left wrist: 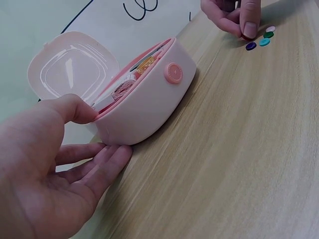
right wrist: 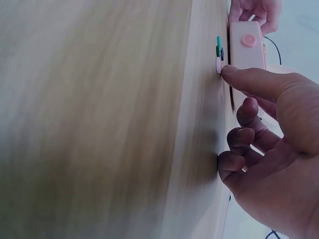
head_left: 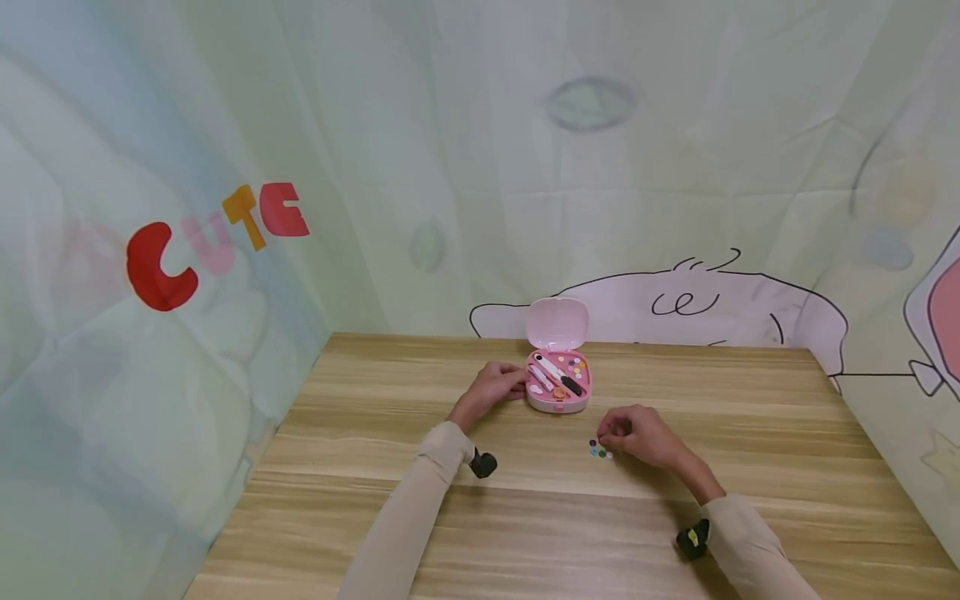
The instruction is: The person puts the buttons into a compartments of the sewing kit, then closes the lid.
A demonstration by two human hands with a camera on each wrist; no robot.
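A small pink sewing box [head_left: 558,407] stands on the table with its lid [head_left: 557,321] raised. My left hand [head_left: 495,387] grips its left side, thumb [left wrist: 79,108] on the rim and fingertips low against the wall. To the right of the box, my right hand [head_left: 641,433] pinches thumb and forefinger together close over the table; a dark red edge, apparently a small button, shows at the tips. Beside these lie a purple button [left wrist: 250,46], a light blue button [left wrist: 264,42], a green button [left wrist: 268,35] and a pale pink button [left wrist: 270,29].
Inside the box are several small buttons [head_left: 577,363], a black-ended tool [head_left: 572,386], white slender items and an orange piece [head_left: 559,393]. A printed cloth backdrop [head_left: 480,208] hangs behind the wooden table [head_left: 525,533].
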